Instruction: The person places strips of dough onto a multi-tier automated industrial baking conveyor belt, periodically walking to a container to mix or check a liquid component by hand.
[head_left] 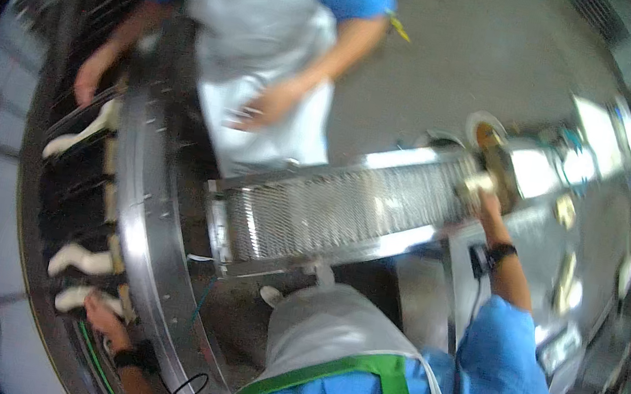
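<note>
At the lower left, my left hand (108,321) has its fingers closed on a pale dough strip (74,297) lying in the dark channel of the curved conveyor (137,227). Just beyond it lies another bent dough strip (81,260). A longer dough strip (84,131) rests farther up the channel, near a co-worker's hand (89,77). Out to the right, my right hand (488,207) is closed around a small pale dough piece (476,185) at the far right end of a ridged metal belt (355,207). Blur hides the exact finger contact.
A co-worker in a white apron (269,49) stands across the ridged belt, their other hand (271,104) in front of the apron. A metal table (525,255) at right bears several pale dough pieces. A brown-filled round container (487,133) sits behind my right hand.
</note>
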{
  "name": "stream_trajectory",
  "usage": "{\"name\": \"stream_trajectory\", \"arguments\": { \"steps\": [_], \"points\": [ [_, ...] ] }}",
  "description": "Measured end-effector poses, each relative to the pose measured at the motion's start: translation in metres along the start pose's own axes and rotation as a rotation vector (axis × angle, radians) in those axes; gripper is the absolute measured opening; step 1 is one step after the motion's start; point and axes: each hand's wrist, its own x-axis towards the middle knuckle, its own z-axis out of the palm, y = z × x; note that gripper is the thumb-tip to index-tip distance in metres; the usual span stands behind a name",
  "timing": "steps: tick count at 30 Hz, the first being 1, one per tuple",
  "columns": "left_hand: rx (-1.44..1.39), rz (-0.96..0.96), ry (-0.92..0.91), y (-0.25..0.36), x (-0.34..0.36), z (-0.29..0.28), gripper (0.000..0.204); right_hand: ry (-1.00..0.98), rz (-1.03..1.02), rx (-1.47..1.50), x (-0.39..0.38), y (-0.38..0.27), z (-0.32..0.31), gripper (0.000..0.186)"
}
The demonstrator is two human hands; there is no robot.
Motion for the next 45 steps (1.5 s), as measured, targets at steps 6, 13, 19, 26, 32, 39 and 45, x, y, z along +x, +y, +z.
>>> {"name": "stream_trajectory", "arguments": {
  "steps": [6, 13, 19, 26, 32, 39, 45],
  "points": [
    [-0.008, 0.008, 0.092, 0.000, -0.017, -0.017, 0.027, -0.217, 0.070, 0.201, 0.037, 0.002, 0.006, 0.024],
    [0.068, 0.127, 0.264, -0.002, -0.028, -0.022, 0.020, -0.140, -0.218, -0.488, -0.014, -0.040, 0.054, 0.022],
    [-0.053, 0.040, 0.164, -0.007, -0.027, -0.031, 0.021, -0.389, -1.033, -0.827, -0.098, -0.113, 0.034, 0.032],
    [-0.103, 0.071, 0.143, -0.001, -0.040, -0.051, 0.010, -0.684, -0.429, -0.220, -0.240, -0.250, 0.102, 0.041],
    [-0.081, 0.041, 0.150, 0.010, -0.051, -0.071, 0.006, -1.085, -0.477, 0.019, -0.358, -0.326, 0.262, 0.046],
    [-0.113, 0.059, 0.080, 0.028, -0.040, -0.078, 0.010, -1.694, -0.657, -0.450, -0.466, -0.381, 0.518, 0.044],
    [-0.224, 0.061, -0.049, 0.026, -0.041, -0.094, 0.018, -1.450, -1.444, -0.661, -0.440, -0.336, 0.598, 0.039]
  ]
}}
